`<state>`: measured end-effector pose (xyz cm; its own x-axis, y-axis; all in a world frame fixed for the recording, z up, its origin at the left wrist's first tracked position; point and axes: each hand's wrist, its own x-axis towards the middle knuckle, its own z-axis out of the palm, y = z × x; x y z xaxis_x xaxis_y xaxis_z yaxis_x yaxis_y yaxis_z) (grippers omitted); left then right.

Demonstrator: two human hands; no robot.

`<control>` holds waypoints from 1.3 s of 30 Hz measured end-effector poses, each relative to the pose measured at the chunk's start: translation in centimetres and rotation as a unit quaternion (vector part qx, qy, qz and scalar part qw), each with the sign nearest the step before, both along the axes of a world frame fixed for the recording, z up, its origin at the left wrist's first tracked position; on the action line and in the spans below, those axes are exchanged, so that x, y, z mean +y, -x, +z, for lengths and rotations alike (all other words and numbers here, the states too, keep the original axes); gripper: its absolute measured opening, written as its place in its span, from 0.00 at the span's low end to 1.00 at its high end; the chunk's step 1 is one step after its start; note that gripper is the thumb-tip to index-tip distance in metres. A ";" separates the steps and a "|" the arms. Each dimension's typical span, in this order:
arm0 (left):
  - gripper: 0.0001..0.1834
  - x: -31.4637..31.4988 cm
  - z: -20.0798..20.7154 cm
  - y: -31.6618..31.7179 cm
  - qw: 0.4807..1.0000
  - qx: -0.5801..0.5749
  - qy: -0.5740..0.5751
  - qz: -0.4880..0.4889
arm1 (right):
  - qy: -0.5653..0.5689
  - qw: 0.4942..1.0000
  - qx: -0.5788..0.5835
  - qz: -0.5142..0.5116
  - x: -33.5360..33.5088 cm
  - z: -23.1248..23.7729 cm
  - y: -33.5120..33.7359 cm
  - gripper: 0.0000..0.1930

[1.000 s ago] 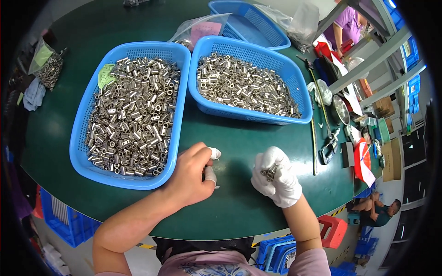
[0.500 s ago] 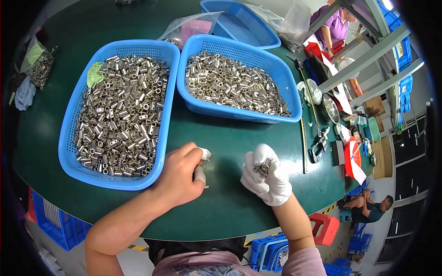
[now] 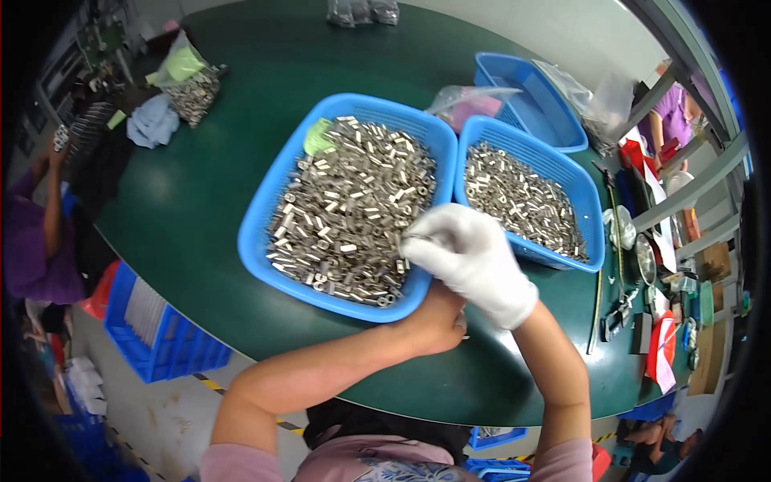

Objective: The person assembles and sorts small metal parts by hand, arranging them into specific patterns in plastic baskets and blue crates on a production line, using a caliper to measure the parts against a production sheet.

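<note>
My right hand (image 3: 478,261), in a white glove, is over the right rim of a blue basket (image 3: 255,261) heaped with small metal sleeves (image 3: 345,209). Its thumb and fingers curl together in a pinch; whether metal pieces are between them is unclear. Just beneath it, partly covered by the glove, my bare left hand (image 3: 434,325) rests by the basket's near right corner, fingers curled in. What it holds, if anything, is hidden. A second blue basket (image 3: 596,233) of similar metal pieces (image 3: 522,201) stands to the right, against the first.
Behind the baskets are an empty blue basket (image 3: 546,112) and clear bags. A bag of parts (image 3: 189,88) and a blue cloth (image 3: 152,122) lie on the green table (image 3: 201,185) at left. Calipers (image 3: 618,317) lie right. Another person (image 3: 40,233) is at far left.
My view has swung left. My gloved right hand, earlier holding several metal sleeves above the table, has moved left to the full basket's edge, over my left hand.
</note>
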<state>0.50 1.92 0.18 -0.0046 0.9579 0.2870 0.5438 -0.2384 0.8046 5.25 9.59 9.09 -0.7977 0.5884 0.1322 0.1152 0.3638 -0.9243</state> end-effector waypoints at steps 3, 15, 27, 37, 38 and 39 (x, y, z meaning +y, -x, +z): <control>0.16 0.4 -1.8 -0.4 0.996 -0.052 -0.066 0.022 | -0.408 0.892 -0.190 0.048 -0.5 1.2 3.7 0.16; 0.17 1.8 -4.2 -1.3 0.996 -0.071 -0.052 0.014 | -0.392 0.880 -0.258 0.068 1.4 -1.5 11.4 0.09; 0.10 1.7 -2.2 -0.6 0.991 -0.073 -0.094 0.067 | -0.324 0.899 -0.282 -0.090 15.9 0.4 -1.9 0.17; 0.37 7.0 1.5 -1.4 0.855 -0.384 0.293 0.189 | -0.369 0.881 -0.292 -0.047 15.8 -4.6 -1.3 0.18; 0.36 7.0 1.3 -1.4 0.866 -0.360 0.283 0.201 | -0.375 0.883 -0.279 -0.034 15.4 -4.4 -2.0 0.17; 0.37 7.4 1.3 -1.4 0.860 -0.371 0.289 0.198 | -0.378 0.889 -0.257 -0.019 15.3 -4.0 -2.9 0.16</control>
<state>1.93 9.28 1.47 -0.3390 0.8211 -0.4591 -0.2247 0.4032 0.8871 8.17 24.85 5.04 -0.8485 0.5143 0.1246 0.4772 0.8454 -0.2399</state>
